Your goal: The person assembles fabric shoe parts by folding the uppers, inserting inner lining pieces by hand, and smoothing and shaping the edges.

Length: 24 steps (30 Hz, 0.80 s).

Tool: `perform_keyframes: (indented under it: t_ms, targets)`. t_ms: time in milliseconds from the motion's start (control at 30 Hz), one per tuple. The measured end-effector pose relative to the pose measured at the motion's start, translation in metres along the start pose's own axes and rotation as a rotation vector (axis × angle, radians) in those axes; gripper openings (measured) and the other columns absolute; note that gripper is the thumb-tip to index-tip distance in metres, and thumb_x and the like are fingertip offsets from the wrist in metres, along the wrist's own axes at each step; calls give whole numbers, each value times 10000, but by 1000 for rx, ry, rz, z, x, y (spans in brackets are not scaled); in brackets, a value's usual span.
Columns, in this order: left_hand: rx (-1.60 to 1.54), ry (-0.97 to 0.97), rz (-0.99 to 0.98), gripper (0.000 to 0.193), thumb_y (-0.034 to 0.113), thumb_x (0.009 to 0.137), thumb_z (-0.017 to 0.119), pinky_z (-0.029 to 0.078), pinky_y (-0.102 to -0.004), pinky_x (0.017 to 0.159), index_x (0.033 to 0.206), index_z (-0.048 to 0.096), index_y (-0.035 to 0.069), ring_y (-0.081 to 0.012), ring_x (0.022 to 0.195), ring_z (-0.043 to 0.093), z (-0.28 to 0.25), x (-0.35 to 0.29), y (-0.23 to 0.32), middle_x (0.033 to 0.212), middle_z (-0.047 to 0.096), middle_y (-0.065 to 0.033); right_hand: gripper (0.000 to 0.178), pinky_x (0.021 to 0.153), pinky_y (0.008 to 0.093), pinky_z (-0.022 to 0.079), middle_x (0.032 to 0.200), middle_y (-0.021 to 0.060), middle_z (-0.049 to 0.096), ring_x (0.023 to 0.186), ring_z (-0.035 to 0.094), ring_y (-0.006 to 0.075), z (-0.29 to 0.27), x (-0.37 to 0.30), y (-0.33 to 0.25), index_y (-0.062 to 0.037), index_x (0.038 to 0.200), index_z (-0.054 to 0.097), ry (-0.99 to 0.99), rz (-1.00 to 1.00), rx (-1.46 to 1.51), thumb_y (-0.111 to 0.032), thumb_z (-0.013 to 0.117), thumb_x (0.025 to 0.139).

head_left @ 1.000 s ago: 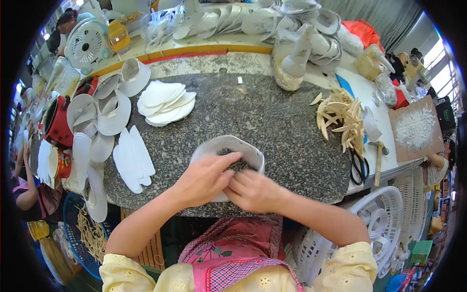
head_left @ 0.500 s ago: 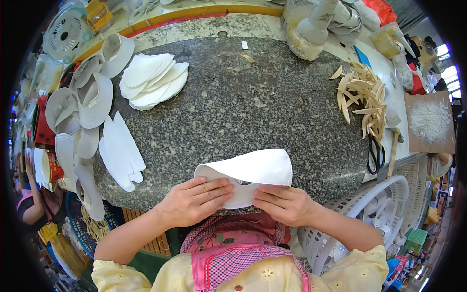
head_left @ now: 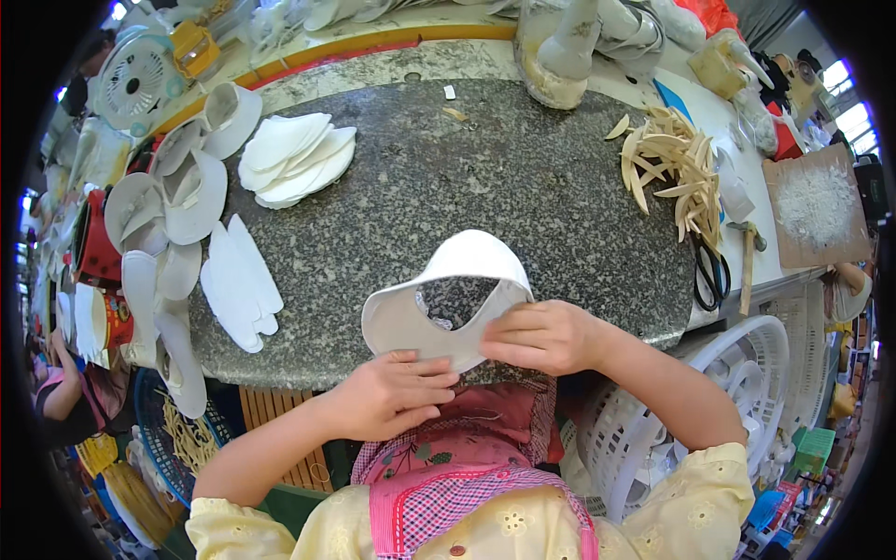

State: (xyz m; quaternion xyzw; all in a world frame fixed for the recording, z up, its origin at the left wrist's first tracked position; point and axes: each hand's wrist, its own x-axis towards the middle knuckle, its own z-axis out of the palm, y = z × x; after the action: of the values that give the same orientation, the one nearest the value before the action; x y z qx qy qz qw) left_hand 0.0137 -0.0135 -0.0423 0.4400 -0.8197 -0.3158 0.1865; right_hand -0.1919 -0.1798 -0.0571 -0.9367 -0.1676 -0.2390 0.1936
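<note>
A white shoe upper (head_left: 401, 327) stands over the near edge of the stone worktop, its rounded toe pointing away from me and the worktop showing through its opening. My right hand (head_left: 546, 338) pinches its right near side, fingers on the grey inner face; the thumb is hidden. Against the lower left edge lies my left hand (head_left: 392, 394), with fingers stretched out and fairly flat, touching the rim without wrapping round it. Left of them are flat white elongated pieces (head_left: 238, 285), and farther back a pile of rounded white pieces (head_left: 299, 161).
Several grey-white shoe uppers (head_left: 194, 196) line the left edge. At right lie beige crescent strips (head_left: 686, 168), black-handled scissors (head_left: 711, 273) and a hammer (head_left: 747, 271). White baskets (head_left: 644, 411) stand beside my right arm. A grey post-like form (head_left: 565, 65) stands at the back.
The shoe upper has been turned and opened out, from folded sideways to toe facing away. My left hand has loosened and slid down its edge; my right hand has moved slightly up.
</note>
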Motion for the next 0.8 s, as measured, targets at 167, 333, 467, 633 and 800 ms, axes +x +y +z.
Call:
perform_keyframes:
  t_ms: [167,333,467,633,800]
  targets:
    - [-117,402,-49,288,29,636,579,439,-350,813,922,609,44,-243,946,557,-67,27,5,991,593,-106,107,615,269,405,636,30,441,654,467,158,-12,42,22,-48,633,495,56,-157,-254,-126,527,567]
    - [911,82,223,226,113,667,551,372,-370,869,880,583,45,-206,1031,490,-89,56,-42,981,572,-70,110,780,361,380,786,49,544,885,497,187,-54,41,41,-45,701,554,-172,-45,-531,-115,547,616]
    - [852,17,71,298,144,670,528,369,-351,810,942,547,23,-190,901,505,-69,57,-31,918,560,-72,185,805,373,381,892,87,566,982,483,236,-38,43,14,-18,818,593,138,284,-516,-116,555,666]
    - [740,161,112,254,132,628,541,386,-320,761,827,560,-25,-214,751,529,-53,57,-10,783,543,-103,407,772,356,420,991,141,504,927,485,299,20,33,-25,0,995,519,285,695,-59,-92,655,622]
    - [697,143,-9,186,127,639,601,427,-349,733,749,539,-9,-223,711,523,-33,41,-7,759,524,-94,356,742,353,427,965,131,493,860,498,286,35,40,-19,-12,925,529,375,728,-21,-75,657,599]
